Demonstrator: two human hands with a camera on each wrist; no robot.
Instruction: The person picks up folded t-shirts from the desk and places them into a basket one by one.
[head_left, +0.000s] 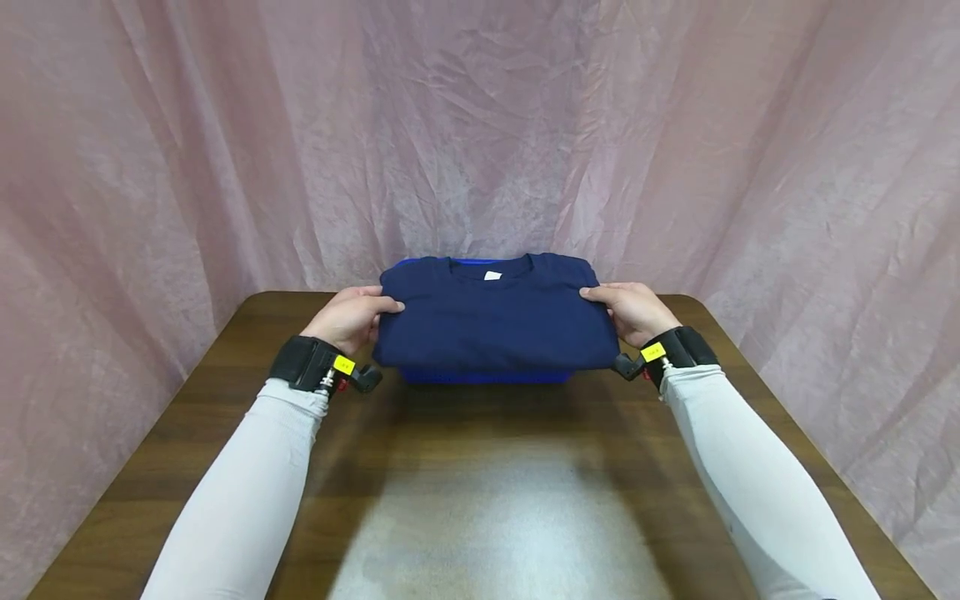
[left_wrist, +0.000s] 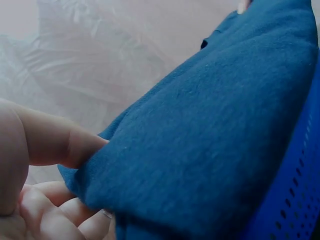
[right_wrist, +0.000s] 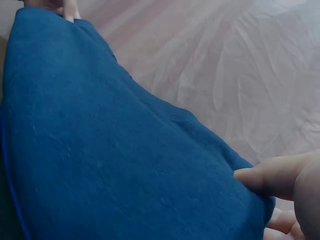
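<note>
A navy folded T-shirt (head_left: pixel 495 321) spans the space between both hands, its neckline and small white label at the far edge. My left hand (head_left: pixel 348 317) grips its left side, thumb on top and fingers beneath. On the opposite side my right hand (head_left: pixel 633 310) pinches the cloth the same way. Under the shirt is a blue basket (head_left: pixel 487 377), mostly hidden, with its front wall and a strip of back rim showing. The left wrist view shows the perforated wall of the basket (left_wrist: pixel 295 185) beside the fabric.
The brown wooden table (head_left: pixel 450 450) extends toward me, with a bright reflection at its near middle. A pink curtain (head_left: pixel 480 125) hangs behind the table and along both sides.
</note>
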